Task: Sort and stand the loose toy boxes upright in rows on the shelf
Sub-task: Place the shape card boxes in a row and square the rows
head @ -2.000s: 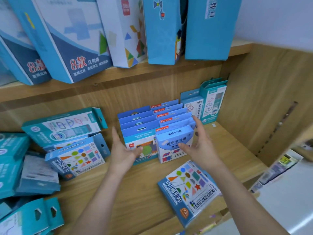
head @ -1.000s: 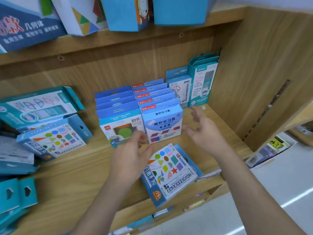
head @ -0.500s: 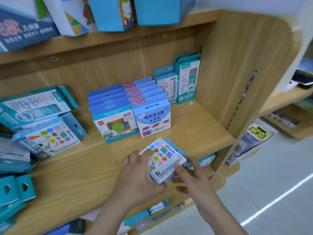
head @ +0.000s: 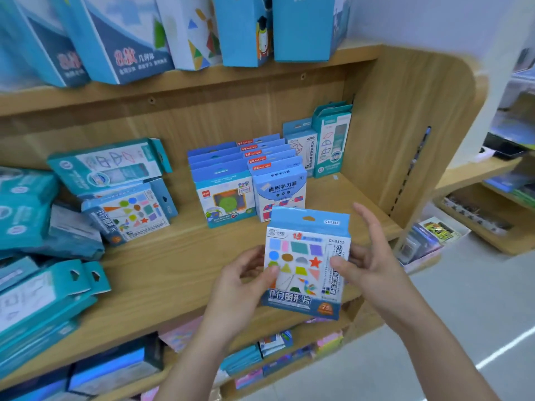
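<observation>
Both hands hold a blue-and-white shapes box [head: 301, 264] upright, lifted just above the front edge of the wooden shelf [head: 162, 273]. My left hand [head: 240, 287] grips its left edge and my right hand [head: 367, 256] its right edge, with several fingers raised. Behind it two rows of blue boxes [head: 249, 183] stand upright. A matching shapes box [head: 127, 215] leans in the loose pile at the left.
Teal boxes [head: 37, 299] lie heaped at the shelf's left end. Two taller teal boxes [head: 330, 143] stand at the back right, against the shelf's side panel [head: 405, 134]. Large blue boxes [head: 121, 39] fill the shelf above. More goods sit on the shelf below.
Both hands left the standing rows and picked up the shapes box that lay flat at the shelf's front edge. It has been turned upright and lifted.
</observation>
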`<state>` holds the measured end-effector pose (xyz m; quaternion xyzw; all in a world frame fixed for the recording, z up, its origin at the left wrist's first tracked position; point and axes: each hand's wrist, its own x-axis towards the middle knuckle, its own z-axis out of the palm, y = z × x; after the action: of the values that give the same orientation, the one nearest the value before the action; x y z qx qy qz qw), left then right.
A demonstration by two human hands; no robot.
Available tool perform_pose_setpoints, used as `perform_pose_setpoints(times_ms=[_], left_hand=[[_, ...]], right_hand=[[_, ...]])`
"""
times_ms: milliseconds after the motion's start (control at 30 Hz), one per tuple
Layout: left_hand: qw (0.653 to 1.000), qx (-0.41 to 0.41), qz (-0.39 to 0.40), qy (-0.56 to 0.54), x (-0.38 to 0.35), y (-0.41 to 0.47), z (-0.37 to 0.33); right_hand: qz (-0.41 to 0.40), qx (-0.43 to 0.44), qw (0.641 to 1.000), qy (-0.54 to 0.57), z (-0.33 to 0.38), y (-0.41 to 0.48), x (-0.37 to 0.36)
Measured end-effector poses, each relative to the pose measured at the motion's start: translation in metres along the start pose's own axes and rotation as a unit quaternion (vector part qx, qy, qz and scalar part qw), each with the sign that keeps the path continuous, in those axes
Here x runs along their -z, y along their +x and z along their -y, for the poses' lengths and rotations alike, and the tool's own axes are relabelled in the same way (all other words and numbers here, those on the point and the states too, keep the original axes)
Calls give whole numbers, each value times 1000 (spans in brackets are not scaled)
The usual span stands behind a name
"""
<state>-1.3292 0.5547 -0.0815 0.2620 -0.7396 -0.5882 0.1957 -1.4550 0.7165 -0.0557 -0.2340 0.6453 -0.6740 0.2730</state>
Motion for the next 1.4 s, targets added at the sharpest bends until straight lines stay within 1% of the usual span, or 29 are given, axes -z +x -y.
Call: perform_pose_setpoints(times_ms=[133,233,333,433,567,700,833,933,1000,1033,1067,1100,1133,1200,1233,1300,1333,1400], left_hand=[[993,48,-9,-104,2,-1,-9],[990,50,-18,-133,0,5,-10],[985,47,-34,-160,-12,12,-10],[984,38,-45,-170,-29,20,-12],[982,29,-89,-161,-48,35,-9],[981,33,-128,-143,-54,45,-4],[985,33,-119,-119,-51,57,-9],[986,22,-128,-106,-53,65,-14],[985,-23,-162,-45,-56,73,-17],[982,-47,-185,14,-55,78,-18],[971,-73,-208,99,-55,85,-19],[947,-107,-228,202,-53,93,-20],[911,-151,-238,301,-52,103,-20],[839,-219,-234,440,-53,123,-20],[815,-226,-230,482,-55,131,-21],[786,-207,-230,535,-56,145,-22],[780,-190,-235,548,-54,150,-21],[780,-160,-250,551,-51,154,-20]], right_hand=[[12,-12,1000,26,2,8,0],[1,-20,999,47,1,19,4],[11,-24,998,48,2,32,13],[30,-21,999,5,1,47,30],[83,-20,994,-74,-7,66,55],[105,18,985,-139,-18,86,64],[110,34,982,-149,-26,109,65],[113,27,985,-128,-33,120,70],[109,30,984,-135,-37,125,79],[104,34,983,-144,-39,126,86],[98,39,983,-152,-40,128,94],[87,43,983,-156,-41,130,102],[74,47,983,-162,-41,131,111],[43,54,984,-167,-44,135,126],[25,56,985,-163,-45,136,133],[-12,58,986,-159,-49,138,141],[-26,60,985,-159,-52,139,143],[-48,60,985,-154,-58,140,146]])
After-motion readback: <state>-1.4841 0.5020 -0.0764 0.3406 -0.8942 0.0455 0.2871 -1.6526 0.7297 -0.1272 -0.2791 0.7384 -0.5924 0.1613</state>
